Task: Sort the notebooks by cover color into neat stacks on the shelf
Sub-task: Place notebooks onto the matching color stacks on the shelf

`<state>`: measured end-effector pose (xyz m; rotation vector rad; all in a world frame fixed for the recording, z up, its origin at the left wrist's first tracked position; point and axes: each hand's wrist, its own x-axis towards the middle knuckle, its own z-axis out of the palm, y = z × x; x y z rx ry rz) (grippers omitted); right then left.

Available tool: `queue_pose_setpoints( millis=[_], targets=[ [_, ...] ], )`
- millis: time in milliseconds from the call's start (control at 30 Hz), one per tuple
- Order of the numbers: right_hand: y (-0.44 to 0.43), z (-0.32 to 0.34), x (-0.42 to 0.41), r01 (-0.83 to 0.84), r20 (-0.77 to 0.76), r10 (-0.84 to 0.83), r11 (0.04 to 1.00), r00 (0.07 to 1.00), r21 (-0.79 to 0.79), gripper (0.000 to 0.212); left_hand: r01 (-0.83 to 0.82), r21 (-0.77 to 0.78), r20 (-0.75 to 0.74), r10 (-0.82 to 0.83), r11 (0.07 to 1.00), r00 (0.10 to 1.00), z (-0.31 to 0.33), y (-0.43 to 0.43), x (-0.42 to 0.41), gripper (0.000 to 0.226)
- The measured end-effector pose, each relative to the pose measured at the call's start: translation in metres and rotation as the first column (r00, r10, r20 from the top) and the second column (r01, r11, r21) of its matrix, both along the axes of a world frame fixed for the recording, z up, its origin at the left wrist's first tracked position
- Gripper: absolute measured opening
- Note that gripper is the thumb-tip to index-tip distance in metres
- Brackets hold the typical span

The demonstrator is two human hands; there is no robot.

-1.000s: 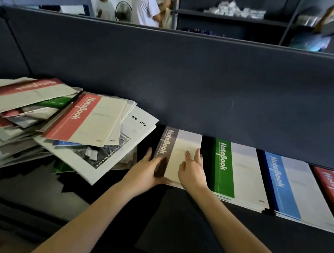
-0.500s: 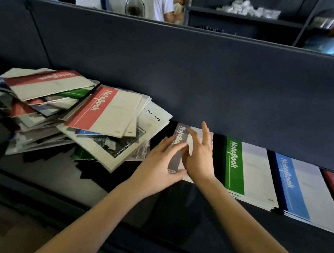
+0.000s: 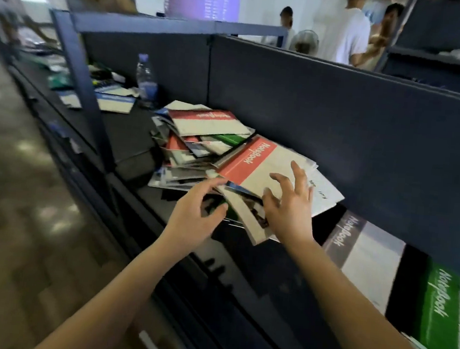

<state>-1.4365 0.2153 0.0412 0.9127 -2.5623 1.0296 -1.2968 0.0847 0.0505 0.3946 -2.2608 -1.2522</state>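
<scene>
**Listener:** Where are the hands, and what do they hold?

**Describer:** Neither holds anything. The right hand [image 3: 289, 210] hovers with fingers spread over the near end of a red-banded notebook [image 3: 257, 165]. That notebook lies on top of the loose pile [image 3: 191, 154] at the left of the shelf [image 3: 256, 274]. The left hand [image 3: 191, 218] reaches toward the notebook's near corner with fingers loosely bent. I cannot tell whether its fingertips touch the cover.

**Listener:** And the sorted ones?

**Describer:** To the right, just beyond the pile, a grey-banded stack [image 3: 362, 241] and a green-banded stack [image 3: 439, 312] lie flat, side by side. No red stack shows in this view.

**Listener:** So how should the pick go?

**Describer:** Probably by taking only the top red one. It rests tilted on a white booklet [image 3: 324, 191] and other slanted covers, so dragging it could pull the heap toward the shelf's front edge. It seems better for the left thumb to lift the corner and the right fingers to slide beneath. The notebook can then be raised straight up, with a check that no thin cover clings underneath. After that it can be carried flat to its colour's place and its edges squared.
</scene>
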Motion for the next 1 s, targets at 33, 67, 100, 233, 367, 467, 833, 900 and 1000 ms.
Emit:
queue_pose_setpoints(
  millis=[33, 67, 100, 233, 367, 467, 833, 900, 1000],
  targets=[
    [-0.010, 0.004, 0.000, -0.018, -0.027, 0.020, 0.998, 0.999, 0.055, 0.041, -0.031, 0.018, 0.008, 0.031, 0.999, 0.999, -0.001, -0.006, 0.007, 0.041],
    [-0.021, 0.008, 0.000, -0.032, -0.052, 0.038, 0.992, 0.998, 0.122, 0.047, -0.061, 0.035, 0.018, 0.060, 0.998, 0.998, -0.001, -0.013, 0.013, 0.041],
    [-0.031, 0.012, -0.001, -0.041, -0.071, 0.056, 0.979, 0.996, 0.200, 0.054, -0.084, 0.053, 0.026, 0.083, 0.995, 0.996, -0.002, -0.019, 0.019, 0.040],
    [-0.067, 0.014, -0.006, -0.057, -0.031, 0.081, 0.887, 0.996, 0.459, 0.074, -0.150, 0.112, 0.056, 0.145, 0.982, 0.988, -0.007, -0.038, 0.035, 0.040],
    [-0.082, 0.009, -0.015, -0.033, -0.037, 0.062, 0.846, 0.997, 0.533, 0.075, -0.171, 0.152, 0.079, 0.160, 0.973, 0.984, -0.013, -0.048, 0.038, 0.043],
    [-0.084, 0.011, -0.025, -0.020, -0.045, 0.053, 0.844, 0.998, 0.536, 0.066, -0.177, 0.205, 0.090, 0.161, 0.963, 0.983, -0.019, -0.048, 0.035, 0.042],
    [-0.100, 0.015, -0.032, 0.038, -0.256, 0.104, 0.867, 0.961, 0.496, 0.036, -0.144, 0.297, 0.054, 0.134, 0.944, 0.990, -0.015, -0.048, 0.027, 0.040],
    [-0.100, 0.015, -0.033, 0.044, -0.299, 0.132, 0.856, 0.945, 0.515, 0.038, -0.128, 0.300, 0.043, 0.120, 0.945, 0.992, -0.014, -0.047, 0.027, 0.038],
    [-0.095, 0.020, -0.038, 0.043, -0.335, 0.163, 0.847, 0.928, 0.531, 0.037, -0.118, 0.317, 0.034, 0.113, 0.941, 0.993, -0.014, -0.051, 0.030, 0.037]
  ],
)
